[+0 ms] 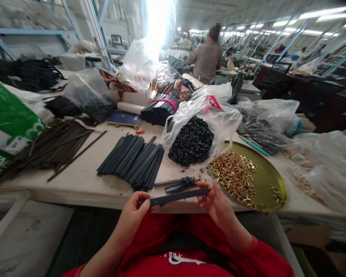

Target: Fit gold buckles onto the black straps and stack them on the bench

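Observation:
A flat black strap [177,197] stretches between my two hands at the table's front edge. My left hand [137,209] pinches its left end between thumb and fingers. At the other end, my right hand [215,200] grips the strap with the fingertips. Just behind lie a few black straps with metal buckles [184,184]. A stack of black strips [132,159] spreads out beyond my left hand. Gold-coloured buckles [236,177] are heaped on a round, gold-toned tray [269,181] to the right. Small black loops [192,140] fill an open plastic bag [225,125].
Brown strips [57,144] and a green-and-white bag [11,123] stand on the left. Farther back are a blue notebook [123,118] and a bundle of black strips with a pink band [160,109]. A teal pen-like tool [253,145] lies behind the tray. A person [207,57] stands beyond.

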{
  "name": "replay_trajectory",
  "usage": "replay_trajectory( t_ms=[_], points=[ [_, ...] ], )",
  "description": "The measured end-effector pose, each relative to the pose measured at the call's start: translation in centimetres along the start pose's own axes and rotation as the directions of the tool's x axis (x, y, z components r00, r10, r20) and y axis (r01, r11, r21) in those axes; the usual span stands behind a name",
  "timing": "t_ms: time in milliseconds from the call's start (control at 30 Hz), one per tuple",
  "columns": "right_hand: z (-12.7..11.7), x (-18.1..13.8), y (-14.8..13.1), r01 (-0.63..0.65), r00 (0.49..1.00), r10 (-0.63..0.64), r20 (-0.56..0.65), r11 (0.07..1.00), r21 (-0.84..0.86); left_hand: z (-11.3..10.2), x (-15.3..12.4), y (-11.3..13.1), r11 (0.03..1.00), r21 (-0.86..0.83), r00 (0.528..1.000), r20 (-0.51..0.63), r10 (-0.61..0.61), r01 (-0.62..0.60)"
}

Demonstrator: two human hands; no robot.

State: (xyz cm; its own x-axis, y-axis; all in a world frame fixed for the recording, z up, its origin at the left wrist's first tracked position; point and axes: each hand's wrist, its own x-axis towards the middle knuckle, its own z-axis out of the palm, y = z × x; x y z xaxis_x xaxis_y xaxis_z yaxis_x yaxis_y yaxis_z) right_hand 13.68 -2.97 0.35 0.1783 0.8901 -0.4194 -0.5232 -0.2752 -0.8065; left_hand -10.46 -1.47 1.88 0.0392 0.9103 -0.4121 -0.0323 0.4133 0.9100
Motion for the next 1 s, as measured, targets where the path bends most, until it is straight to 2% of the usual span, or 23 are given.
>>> replay_trajectory(
  t_ms=[67, 133, 200, 300, 367, 500, 533, 567, 633, 700, 767, 800, 867, 933, 1000],
  points=[
    [-0.3, 0.5, -0.4, 0.037, 0.998, -0.038, -0.040, 0.999, -0.017, 0.5, 0.3, 0.2, 1.000, -0.002, 0.999, 0.020, -0.030, 0.030],
    [-0.4, 1.0, -0.8, 0.058, 0.996, -0.061, -0.072, 0.997, -0.053, 1.3, 0.6, 0.5, 0.995, 0.051, 0.986, 0.137, -0.095, 0.089],
    [-0.4, 1.5, -1.1, 0.045, 0.997, -0.051, -0.061, 0.995, -0.091, 2.4, 1.0, 0.8, 0.978, 0.135, 0.925, 0.326, -0.194, 0.158],
    [0.2, 2.2, -1.2, -0.025, 1.000, 0.026, 0.010, 0.987, -0.158, 4.5, 1.7, 1.5, 0.954, 0.203, 0.772, 0.561, -0.297, 0.220],
    [0.8, 2.9, -1.2, -0.053, 0.997, 0.062, 0.045, 0.981, -0.188, 5.8, 2.2, 1.9, 0.944, 0.167, 0.715, 0.619, -0.326, 0.286],
    [0.7, 4.9, -1.9, -0.027, 0.999, 0.031, 0.019, 0.982, -0.185, 6.3, 2.9, 2.7, 0.904, 0.083, 0.668, 0.647, -0.369, 0.419],
    [0.4, 5.3, -2.3, -0.010, 1.000, 0.008, -0.015, 0.987, -0.161, 5.9, 3.1, 2.8, 0.903, 0.069, 0.681, 0.633, -0.368, 0.424],
    [0.1, 5.6, -2.6, 0.008, 0.998, -0.016, -0.054, 0.991, -0.133, 5.4, 3.3, 3.0, 0.906, 0.048, 0.715, 0.598, -0.363, 0.420],
    [-0.5, 5.7, -3.1, 0.042, 0.992, -0.052, -0.112, 0.995, -0.089, 4.4, 4.1, 3.2, 0.922, -0.041, 0.835, 0.441, -0.329, 0.385],
    [-0.7, 4.9, -2.9, 0.057, 0.992, -0.067, -0.110, 0.994, -0.090, 3.9, 5.0, 3.3, 0.934, -0.202, 0.944, 0.211, -0.252, 0.294],
    [-0.2, 3.4, -2.0, 0.054, 0.997, -0.062, -0.051, 0.987, -0.150, 4.0, 5.8, 3.5, 0.918, -0.366, 0.987, 0.028, -0.156, 0.155],
    [0.2, 2.5, -1.4, 0.047, 0.999, -0.049, -0.006, 0.981, -0.190, 4.3, 6.1, 3.5, 0.903, -0.417, 0.993, -0.009, -0.115, 0.101],
    [0.9, 1.0, -0.2, 0.023, 0.993, 0.009, 0.118, 0.963, -0.269, 5.2, 6.1, 3.7, 0.895, -0.437, 0.996, 0.032, -0.087, 0.092],
    [1.3, 0.6, 0.1, 0.046, 0.956, 0.072, 0.284, 0.921, -0.387, 6.1, 5.7, 3.8, 0.916, -0.368, 0.982, 0.153, -0.109, 0.159],
    [1.3, 1.8, -0.8, 0.202, 0.919, 0.038, 0.392, 0.808, -0.553, 6.6, 5.4, 3.8, 0.936, -0.289, 0.958, 0.260, -0.123, 0.199]
  ],
)
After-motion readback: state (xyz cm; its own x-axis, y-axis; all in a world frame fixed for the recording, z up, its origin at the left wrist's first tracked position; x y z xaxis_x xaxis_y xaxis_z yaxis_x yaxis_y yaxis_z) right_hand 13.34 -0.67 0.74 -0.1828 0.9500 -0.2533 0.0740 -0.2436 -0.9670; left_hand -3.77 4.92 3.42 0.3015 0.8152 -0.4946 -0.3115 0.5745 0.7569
